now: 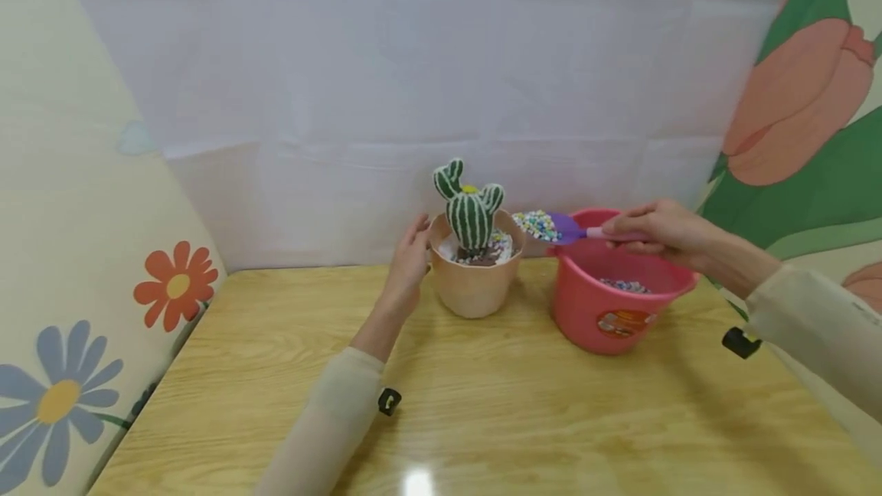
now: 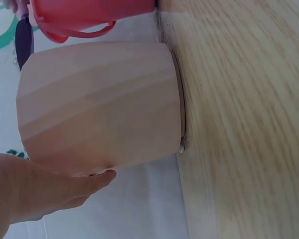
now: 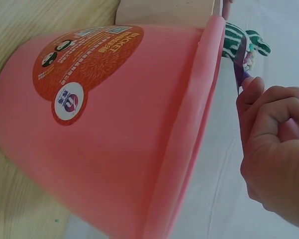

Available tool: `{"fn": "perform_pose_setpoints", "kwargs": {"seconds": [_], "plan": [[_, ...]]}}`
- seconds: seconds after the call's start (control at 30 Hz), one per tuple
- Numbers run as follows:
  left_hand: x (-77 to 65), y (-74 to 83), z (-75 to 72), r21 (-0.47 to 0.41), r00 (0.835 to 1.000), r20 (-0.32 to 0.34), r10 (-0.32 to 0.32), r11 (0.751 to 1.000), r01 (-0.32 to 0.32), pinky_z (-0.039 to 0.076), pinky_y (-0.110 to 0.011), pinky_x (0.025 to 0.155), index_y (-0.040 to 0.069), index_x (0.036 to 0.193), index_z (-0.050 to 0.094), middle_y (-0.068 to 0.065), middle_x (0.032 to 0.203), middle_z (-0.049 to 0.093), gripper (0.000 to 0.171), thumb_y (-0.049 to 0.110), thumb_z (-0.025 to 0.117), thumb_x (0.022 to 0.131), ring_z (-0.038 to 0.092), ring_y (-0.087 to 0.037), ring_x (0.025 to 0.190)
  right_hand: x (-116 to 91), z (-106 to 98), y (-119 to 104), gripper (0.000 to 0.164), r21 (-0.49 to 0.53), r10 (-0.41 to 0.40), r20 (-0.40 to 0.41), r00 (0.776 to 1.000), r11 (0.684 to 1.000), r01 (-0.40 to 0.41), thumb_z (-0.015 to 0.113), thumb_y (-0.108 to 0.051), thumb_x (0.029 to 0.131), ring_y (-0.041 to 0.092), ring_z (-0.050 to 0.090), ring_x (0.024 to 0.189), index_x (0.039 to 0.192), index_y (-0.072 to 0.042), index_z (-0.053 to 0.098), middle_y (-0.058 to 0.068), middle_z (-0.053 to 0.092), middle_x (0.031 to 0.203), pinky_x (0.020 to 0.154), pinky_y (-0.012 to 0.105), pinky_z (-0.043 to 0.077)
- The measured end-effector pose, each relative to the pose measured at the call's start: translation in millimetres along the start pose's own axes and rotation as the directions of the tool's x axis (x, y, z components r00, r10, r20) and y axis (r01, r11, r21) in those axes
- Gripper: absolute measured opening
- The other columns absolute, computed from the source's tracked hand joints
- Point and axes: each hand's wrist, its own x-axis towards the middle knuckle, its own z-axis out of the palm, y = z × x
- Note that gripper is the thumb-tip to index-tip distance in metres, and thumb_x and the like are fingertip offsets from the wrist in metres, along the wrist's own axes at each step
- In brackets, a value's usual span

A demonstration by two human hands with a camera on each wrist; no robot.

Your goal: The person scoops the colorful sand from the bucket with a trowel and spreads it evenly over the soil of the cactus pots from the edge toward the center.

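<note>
Trowel [image 1: 566, 229], purple blade and pink handle, is up in the air between pot and bucket, blade pointing at the pot's right rim and loaded with small multicoloured pebbles [image 1: 537, 225]; can't tell if the tip touches the rim. Right hand [image 1: 664, 230] has its fingers curled round the handle, thumb towards the blade, above the pink bucket [image 1: 592, 312]. Left hand [image 1: 409, 260]: fingers fairly straight, laid along the left side of the beige pot [image 1: 475, 289], touching it rather than gripping. Pot stands upright on the bench [image 1: 482, 404], green-and-white cactus [image 1: 472, 219] inside. Handling guess: trowel looks like light, stiff plastic, probably nose-heavy with this load; best held on the handle close to the blade, as here, kept level, since the pebbles are loose, heaped to the edge and likely to roll off if it tips. Pot looks rigid and smooth, maybe slippery, perhaps light enough to shift if knocked; flat fingers on the side wall should steady it. Cactus looks soft, knitted, easily bumped, so no grip there. Bucket seems thin, slightly flexible plastic; rim is the obvious hold.
</note>
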Motion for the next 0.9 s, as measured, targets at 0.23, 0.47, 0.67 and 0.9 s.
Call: {"fn": "perform_pose_setpoints", "kwargs": {"seconds": [0.23,0.47,0.67,0.9], "plan": [[-3.0,-3.7,1.0,-0.022,1.000,0.011,0.010,1.000,-0.010,0.037,-0.056,0.109,0.016,0.158,0.037,-0.001,0.162,0.035,0.051,0.023,0.041,0.108,0.031,-0.021,0.145,7.4,7.1,-1.9,0.024,-0.040,0.005,0.001,1.000,0.999,-0.005,0.073,-0.016,0.097,0.008,0.067,0.068,0.114,0.001,0.074,0.022,0.072,0.112,0.055,0.016,0.050],[-2.0,-3.9,0.5,-0.012,1.000,-0.004,0.004,1.000,-0.004,0.038,-0.054,0.108,0.016,0.156,0.042,-0.001,0.159,0.038,0.049,0.027,0.044,0.108,0.035,-0.022,0.143,13.0,14.3,-5.0,0.032,-0.053,0.023,0.024,0.999,0.998,-0.021,0.075,-0.020,0.095,0.007,0.063,0.063,0.118,0.003,0.072,0.021,0.072,0.110,0.052,0.015,0.047],[-1.0,-5.6,1.1,-0.019,1.000,0.004,0.009,1.000,-0.008,0.040,-0.054,0.107,0.014,0.156,0.042,-0.002,0.160,0.036,0.050,0.024,0.043,0.107,0.034,-0.022,0.143,16.4,20.0,-4.8,0.030,-0.038,0.032,0.021,0.999,0.999,-0.031,0.075,-0.019,0.095,0.009,0.066,0.065,0.118,0.001,0.073,0.019,0.073,0.107,0.053,0.016,0.050],[-2.9,-2.7,-2.3,-0.038,1.000,0.004,-0.008,0.999,0.008,0.041,-0.052,0.107,0.016,0.155,0.044,-0.002,0.160,0.037,0.050,0.021,0.043,0.105,0.037,-0.022,0.141,23.2,32.1,-8.8,0.041,-0.083,0.029,0.043,0.999,0.996,-0.025,0.080,-0.022,0.091,0.008,0.060,0.058,0.124,0.001,0.070,0.018,0.073,0.111,0.054,0.019,0.052]]}}
